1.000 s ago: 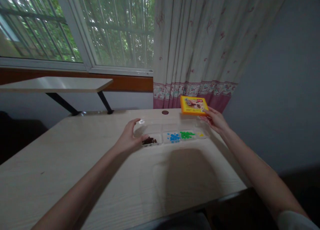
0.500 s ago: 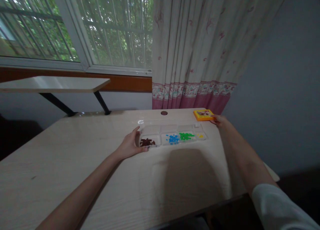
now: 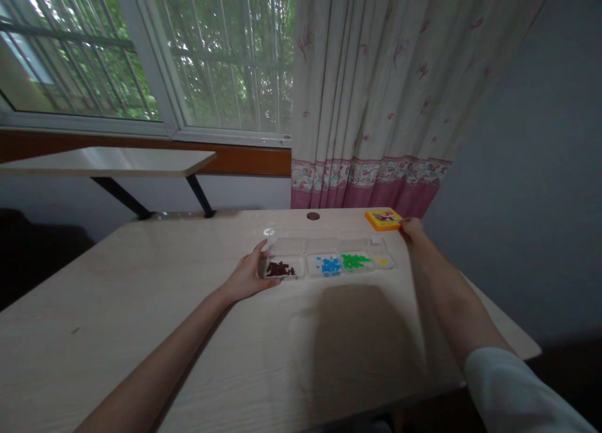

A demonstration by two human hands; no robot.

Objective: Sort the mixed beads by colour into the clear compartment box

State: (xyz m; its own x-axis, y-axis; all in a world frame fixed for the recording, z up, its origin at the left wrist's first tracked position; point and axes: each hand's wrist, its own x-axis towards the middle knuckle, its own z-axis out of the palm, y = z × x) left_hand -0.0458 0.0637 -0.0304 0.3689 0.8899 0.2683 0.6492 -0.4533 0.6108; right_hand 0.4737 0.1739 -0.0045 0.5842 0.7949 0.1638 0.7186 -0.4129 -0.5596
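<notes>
A clear plastic compartment tray (image 3: 324,246) lies on the wooden table (image 3: 188,332), holding dark brown (image 3: 281,269), blue (image 3: 330,265), green (image 3: 354,261) and yellow beads (image 3: 383,261) in separate cells. My left hand (image 3: 248,274) grips the tray's left end, thumb on the far rim and fingers under the near edge. My right hand (image 3: 412,227) rests at the far right of the table, fingertips against the edge of a flat yellow-orange box (image 3: 383,219) lying there.
A round cable hole (image 3: 313,216) sits in the table near its far edge. A second narrow table (image 3: 108,160) stands under the window at left. A patterned curtain (image 3: 376,106) hangs behind, and a grey wall is at right.
My right hand carried the yellow box from above the tray down to the table's far right corner, where it now lies flat. My left hand shifted its hold on the tray's left end.
</notes>
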